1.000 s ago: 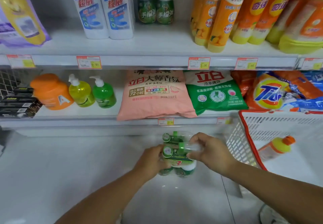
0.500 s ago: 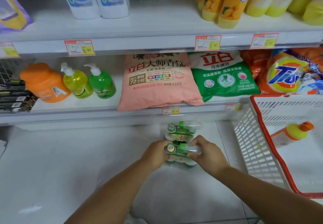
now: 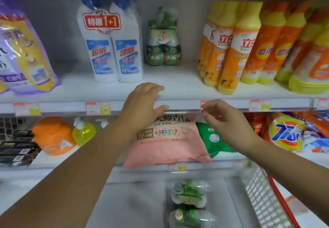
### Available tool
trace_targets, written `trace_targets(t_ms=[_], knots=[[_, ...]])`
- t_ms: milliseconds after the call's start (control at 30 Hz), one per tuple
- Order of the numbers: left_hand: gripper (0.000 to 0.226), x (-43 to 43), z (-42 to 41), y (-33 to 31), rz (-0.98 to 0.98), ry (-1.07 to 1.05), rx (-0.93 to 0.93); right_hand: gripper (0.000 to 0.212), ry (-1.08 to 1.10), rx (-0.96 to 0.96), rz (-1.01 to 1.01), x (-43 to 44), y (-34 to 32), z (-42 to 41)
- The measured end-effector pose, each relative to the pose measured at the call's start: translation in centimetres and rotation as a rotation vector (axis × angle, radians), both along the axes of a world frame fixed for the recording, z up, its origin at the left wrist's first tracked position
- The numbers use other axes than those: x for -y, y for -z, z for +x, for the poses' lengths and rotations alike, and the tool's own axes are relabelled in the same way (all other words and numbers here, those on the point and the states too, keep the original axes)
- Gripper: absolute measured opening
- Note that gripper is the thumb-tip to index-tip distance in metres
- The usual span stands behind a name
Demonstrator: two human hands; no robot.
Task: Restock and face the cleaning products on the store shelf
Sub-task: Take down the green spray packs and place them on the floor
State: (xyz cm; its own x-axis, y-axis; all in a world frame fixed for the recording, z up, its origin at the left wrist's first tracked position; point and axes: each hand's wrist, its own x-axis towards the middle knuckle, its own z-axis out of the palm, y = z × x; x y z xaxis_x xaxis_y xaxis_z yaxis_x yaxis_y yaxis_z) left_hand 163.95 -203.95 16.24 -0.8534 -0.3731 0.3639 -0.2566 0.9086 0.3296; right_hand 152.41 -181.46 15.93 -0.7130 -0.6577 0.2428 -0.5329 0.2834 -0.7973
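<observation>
Two bare hands have left the green bottle packs [image 3: 188, 194] on the floor and risen to the upper shelf [image 3: 178, 103]. The left hand [image 3: 142, 106] lies open, fingers straight over the shelf's front edge. The right hand [image 3: 226, 122] hangs loosely curled and empty beside a price tag [image 3: 204, 103]. Bare shelf lies before a matching green pack [image 3: 163, 49], between white bottles [image 3: 110, 49] and orange bottles [image 3: 231, 53]. The basket [image 3: 263, 201] is blurred and cut off at right.
</observation>
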Motion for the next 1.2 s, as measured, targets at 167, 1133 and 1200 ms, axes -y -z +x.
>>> trace_targets(t_ms=[167, 1133, 1200], knots=[[0.067, 3.8, -1.8, 2.1, -0.052, -0.097, 0.017, 0.027, -0.025, -0.149, -0.016, 7.7, -3.6, -3.8], [0.044, 6.3, -3.8, 5.0, -0.237, -0.047, -0.346, 0.102, 0.244, 0.011, 0.004, 21.3, -3.0, -14.3], [0.044, 6.0, -3.6, 4.6, -0.173, -0.05, -0.311, 0.122, 0.206, 0.084, 0.013, 20.3, -4.1, -13.4]])
